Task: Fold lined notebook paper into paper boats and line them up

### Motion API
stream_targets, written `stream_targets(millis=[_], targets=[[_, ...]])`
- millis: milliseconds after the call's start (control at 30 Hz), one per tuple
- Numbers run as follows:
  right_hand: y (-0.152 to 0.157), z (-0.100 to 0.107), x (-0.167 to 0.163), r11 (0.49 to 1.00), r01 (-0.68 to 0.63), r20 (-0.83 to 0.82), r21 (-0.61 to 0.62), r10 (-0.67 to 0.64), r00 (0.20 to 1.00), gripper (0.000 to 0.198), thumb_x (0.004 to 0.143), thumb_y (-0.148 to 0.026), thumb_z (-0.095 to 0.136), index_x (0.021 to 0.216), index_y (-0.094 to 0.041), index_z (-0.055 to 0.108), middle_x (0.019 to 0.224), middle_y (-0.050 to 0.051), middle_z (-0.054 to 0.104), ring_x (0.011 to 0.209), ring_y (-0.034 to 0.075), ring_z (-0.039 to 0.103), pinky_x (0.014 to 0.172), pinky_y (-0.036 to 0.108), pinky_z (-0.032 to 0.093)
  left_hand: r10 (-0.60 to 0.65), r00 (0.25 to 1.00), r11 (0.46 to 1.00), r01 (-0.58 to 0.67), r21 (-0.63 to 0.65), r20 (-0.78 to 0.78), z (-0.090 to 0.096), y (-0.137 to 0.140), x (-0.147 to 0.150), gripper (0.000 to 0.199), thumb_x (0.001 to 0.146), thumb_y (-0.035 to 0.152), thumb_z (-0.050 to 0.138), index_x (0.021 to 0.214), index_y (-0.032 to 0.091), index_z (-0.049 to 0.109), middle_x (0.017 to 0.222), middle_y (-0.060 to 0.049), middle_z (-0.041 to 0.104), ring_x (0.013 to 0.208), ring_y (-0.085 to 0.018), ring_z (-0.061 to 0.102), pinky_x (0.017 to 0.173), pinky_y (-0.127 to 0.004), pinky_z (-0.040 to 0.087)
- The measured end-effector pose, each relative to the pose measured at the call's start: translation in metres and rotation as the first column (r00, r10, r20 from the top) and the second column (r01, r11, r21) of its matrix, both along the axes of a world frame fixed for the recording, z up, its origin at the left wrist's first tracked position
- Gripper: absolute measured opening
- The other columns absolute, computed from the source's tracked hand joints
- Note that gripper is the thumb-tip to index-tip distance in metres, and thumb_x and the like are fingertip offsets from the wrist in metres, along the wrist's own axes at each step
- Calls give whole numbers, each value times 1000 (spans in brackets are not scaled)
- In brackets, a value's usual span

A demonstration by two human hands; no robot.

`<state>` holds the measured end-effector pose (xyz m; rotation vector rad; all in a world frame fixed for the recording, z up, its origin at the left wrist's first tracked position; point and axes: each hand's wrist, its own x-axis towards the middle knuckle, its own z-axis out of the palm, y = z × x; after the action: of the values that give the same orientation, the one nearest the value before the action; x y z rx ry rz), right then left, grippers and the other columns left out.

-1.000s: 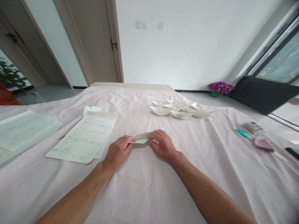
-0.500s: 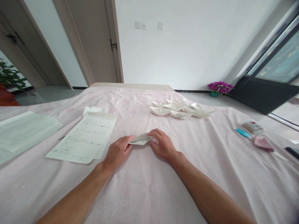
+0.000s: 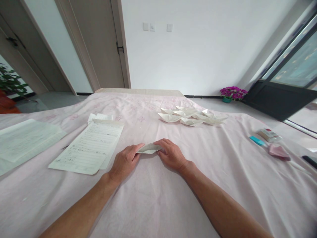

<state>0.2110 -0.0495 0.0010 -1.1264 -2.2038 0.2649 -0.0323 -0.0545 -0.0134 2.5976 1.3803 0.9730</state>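
A small folded paper boat (image 3: 149, 148) is held at its two ends, low over the pink cloth in the middle of the view. My left hand (image 3: 125, 161) pinches the left end between thumb and fingers. On the right end, my right hand (image 3: 170, 153) is closed, its fingers curled over the top of the paper. Beyond my hands, several finished-looking paper boats (image 3: 192, 115) sit in a cluster on the cloth. Left of my left hand lies a stack of lined sheets with handwriting (image 3: 89, 145).
More written paper (image 3: 27, 140) spreads at the far left of the pink bedcloth (image 3: 158, 205). To the right lie a boxed item (image 3: 269, 135), a blue object (image 3: 257, 141) and a pink cloth piece (image 3: 279, 152). A dark object (image 3: 310, 162) is at the right edge.
My right fingers have shifted slightly on the paper boat's right end, and its opening looks narrower. My left hand keeps its grip in nearly the same place.
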Motion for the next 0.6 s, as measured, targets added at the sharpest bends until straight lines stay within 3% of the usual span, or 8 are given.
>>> stream_targets(millis=[600], targets=[[5, -6, 3, 999, 34, 64, 20, -35, 997, 28, 83, -8, 58, 107, -21, 64, 97, 4, 67, 92, 19, 59, 85, 32, 43, -28, 998, 1000, 28, -1, 60, 2, -1, 0, 38, 87, 9, 56, 122, 25, 58, 108, -4, 70, 99, -19, 67, 85, -31, 55]])
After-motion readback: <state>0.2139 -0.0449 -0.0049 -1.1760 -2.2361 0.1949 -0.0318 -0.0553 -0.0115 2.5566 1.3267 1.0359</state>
